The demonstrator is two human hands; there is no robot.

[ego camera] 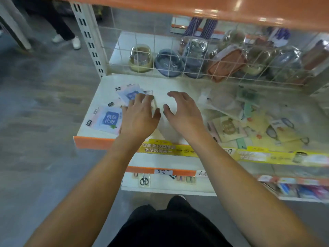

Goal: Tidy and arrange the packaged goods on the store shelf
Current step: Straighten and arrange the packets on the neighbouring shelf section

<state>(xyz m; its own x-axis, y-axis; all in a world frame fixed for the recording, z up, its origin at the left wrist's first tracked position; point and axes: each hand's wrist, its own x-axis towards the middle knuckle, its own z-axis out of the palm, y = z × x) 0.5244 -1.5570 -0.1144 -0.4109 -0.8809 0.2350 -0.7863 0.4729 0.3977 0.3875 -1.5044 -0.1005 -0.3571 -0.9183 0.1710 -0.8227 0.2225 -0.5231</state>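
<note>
Head view: little is judged done. On the shelf, blue packets are fanned loosely at left and a mixed heap is left jumbled at right. Left hand is laid fingers-spread on the packets; right hand hovers half-curled, nothing held.

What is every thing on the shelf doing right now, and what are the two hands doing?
left hand: fingers spread, resting on a packet
right hand: fingers loosely curled, holding nothing
upper blue packet: flat, tilted, partly under the left hand's fingers
lower blue packet: flat near the shelf's front edge
yellow packets: piled untidily, overlapping
shelf: bare in the middle
domed tubs: upright behind the wire grid
</note>
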